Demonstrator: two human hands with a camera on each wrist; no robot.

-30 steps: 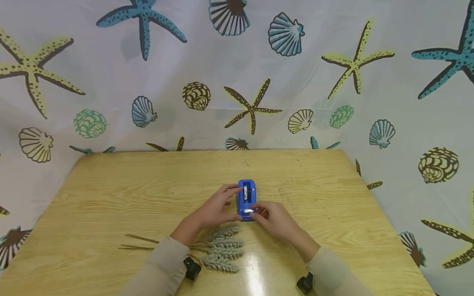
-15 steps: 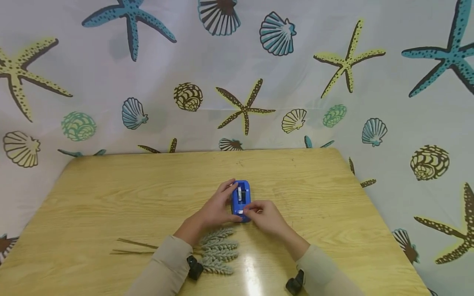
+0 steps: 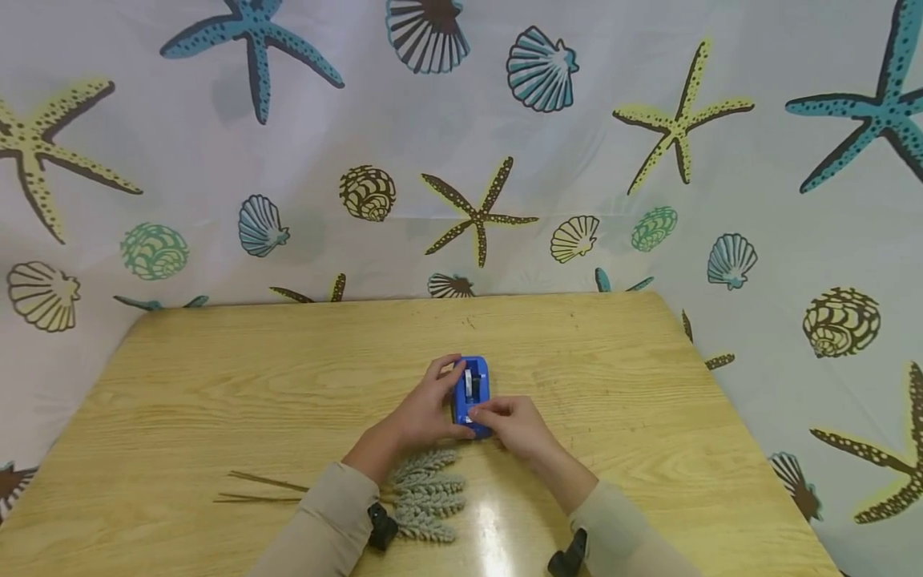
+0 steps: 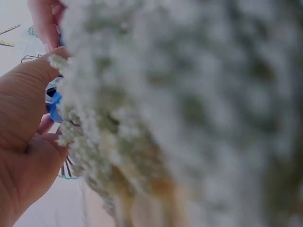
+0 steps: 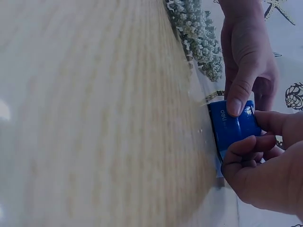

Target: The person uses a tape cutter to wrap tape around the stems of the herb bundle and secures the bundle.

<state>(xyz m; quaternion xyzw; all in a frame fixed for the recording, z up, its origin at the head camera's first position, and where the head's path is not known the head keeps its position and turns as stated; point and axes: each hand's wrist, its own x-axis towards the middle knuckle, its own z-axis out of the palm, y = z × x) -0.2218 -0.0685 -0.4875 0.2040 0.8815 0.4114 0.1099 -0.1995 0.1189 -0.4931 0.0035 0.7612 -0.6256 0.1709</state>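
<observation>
A blue tape dispenser (image 3: 485,386) with a white-cored roll of tape (image 3: 469,385) stands on the table, its long side pointing away from me. My left hand (image 3: 424,413) grips it from the left, thumb at the near end and fingers along the far left side. At the near end, the thumb and forefinger of my right hand (image 3: 525,431) pinch the tape end by the cutter; the fingertips mostly hide it. In the right wrist view the left thumb presses the dispenser's blue front (image 5: 229,130), while the right fingers curl close beside it.
Several whitish-green artificial flower sprigs (image 3: 431,501) lie below the left forearm, their thin brown stems (image 3: 263,481) pointing left. Blurred sprigs (image 4: 180,94) fill most of the left wrist view. Behind the wooden table (image 3: 288,361) hangs a shell-and-starfish cloth (image 3: 303,144).
My right thumb and forefinger have moved left from the dispenser's right edge onto its near end. The left hand keeps its grip. The head view has shifted slightly.
</observation>
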